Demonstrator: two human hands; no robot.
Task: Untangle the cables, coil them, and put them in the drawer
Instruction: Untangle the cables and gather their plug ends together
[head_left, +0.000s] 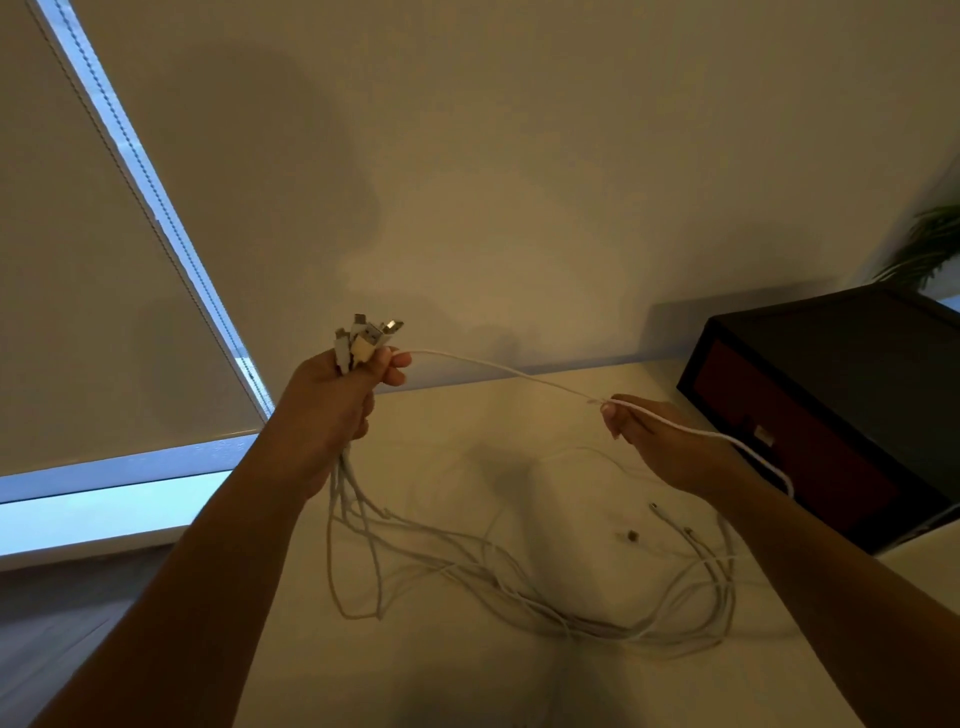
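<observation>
My left hand (337, 400) is raised above the table and grips a bunch of white cables just below their USB plugs (369, 335), which stick up out of the fist. From that fist one white cable (498, 368) runs taut to the right, where my right hand (660, 441) pinches it between thumb and fingers. The rest of the cables (519, 577) hang from the left hand and trail in loose tangled loops across the white table (467, 686). Loose cable ends (631, 535) lie near the right forearm.
A dark drawer box (831, 410) with a reddish front stands at the table's back right corner. A window with a lowered roller blind (78, 260) is on the left. Plant leaves (930, 249) show at the far right.
</observation>
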